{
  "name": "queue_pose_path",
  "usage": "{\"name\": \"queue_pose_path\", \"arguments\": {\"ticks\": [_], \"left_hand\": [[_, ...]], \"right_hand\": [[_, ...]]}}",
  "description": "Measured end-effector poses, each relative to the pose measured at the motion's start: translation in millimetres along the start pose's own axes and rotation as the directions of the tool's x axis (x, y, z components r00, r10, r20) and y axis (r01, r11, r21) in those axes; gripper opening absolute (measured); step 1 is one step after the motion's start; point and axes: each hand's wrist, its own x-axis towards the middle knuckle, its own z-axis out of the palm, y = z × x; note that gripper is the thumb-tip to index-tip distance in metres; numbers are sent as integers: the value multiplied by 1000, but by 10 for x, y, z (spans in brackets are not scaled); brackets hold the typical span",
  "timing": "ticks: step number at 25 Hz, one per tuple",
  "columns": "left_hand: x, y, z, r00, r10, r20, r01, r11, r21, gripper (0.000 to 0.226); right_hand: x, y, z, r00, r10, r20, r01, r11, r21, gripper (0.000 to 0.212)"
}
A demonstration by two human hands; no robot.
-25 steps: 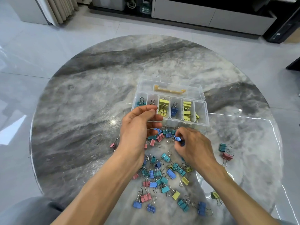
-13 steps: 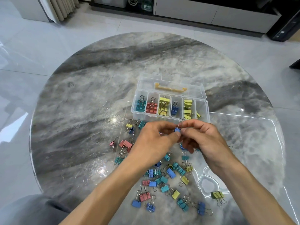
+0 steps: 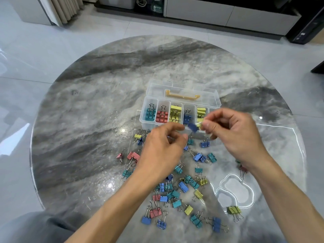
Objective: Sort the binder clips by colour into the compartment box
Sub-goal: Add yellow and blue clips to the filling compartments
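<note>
The clear compartment box [image 3: 144,118] stands open mid-table, its lid [image 3: 206,95] lying behind it. From the left, its compartments hold teal clips [image 3: 149,113], red clips [image 3: 162,116], yellow clips [image 3: 175,111], blue clips [image 3: 187,117] and more yellow clips [image 3: 200,114]. My right hand [image 3: 233,135] hides the last compartment and pinches a blue clip [image 3: 192,127] by its wire, just in front of the box. My left hand [image 3: 163,149] hovers beside it, fingers loosely curled, with nothing clearly held. Several loose clips [image 3: 182,186] in mixed colours lie between my forearms.
The round grey marble table [image 3: 87,120] ends close on every side, with tiled floor beyond. Stray clips lie apart from the pile: a pink one [image 3: 119,156] at left, a yellow-green one [image 3: 234,210] at right. A low cabinet [image 3: 228,16] stands across the floor.
My hands came together on one blue clip, then parted. The right hand now carries it alone toward the box, and the left hand has drawn back to the left.
</note>
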Motion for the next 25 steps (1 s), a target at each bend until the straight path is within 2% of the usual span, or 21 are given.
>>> {"name": "queue_pose_path", "arguments": {"ticks": [2,4,6,9,12,13,14,16,18,20,22,25], "left_hand": [[31,37,-63,996,-53,-71,47,995,-87,17],[42,48,-98,991,-68,-118,56,993,-100,15],[35,58,-96,991,-38,-125,27,996,-87,13],[27,68,-88,993,6,-118,-13,998,-57,12],[35,74,-114,992,8,-129,-15,999,-50,12],[25,87,-131,991,6,-130,-14,998,-57,12],[27,105,-139,992,-1,-130,-9,997,-72,12],[33,115,-154,992,-36,-123,22,993,-112,12],[39,102,-146,992,-62,-107,48,990,-132,12],[35,68,-122,993,-47,-108,37,995,-94,12],[26,48,-95,993,-40,-114,32,997,-71,11],[54,20,-111,986,-87,-142,75,993,-87,10]], "right_hand": [[244,-12,-23,996,-58,-61,46,983,-178,4],[487,27,40,996,-89,20,89,903,-421,5],[647,127,122,989,-76,129,142,759,-636,6],[738,207,226,979,-25,202,174,619,-766,11],[791,176,344,975,-49,216,213,464,-859,13],[773,142,356,978,-84,193,209,485,-849,14],[727,106,327,985,-108,134,171,550,-817,14],[502,60,167,989,-143,-28,88,741,-666,13],[139,93,-4,990,-97,-101,24,831,-556,13],[-176,188,-19,1000,30,-8,-28,805,-593,11],[-318,301,103,988,115,107,-9,725,-689,16],[-323,457,269,978,120,170,70,581,-811,14]]}}
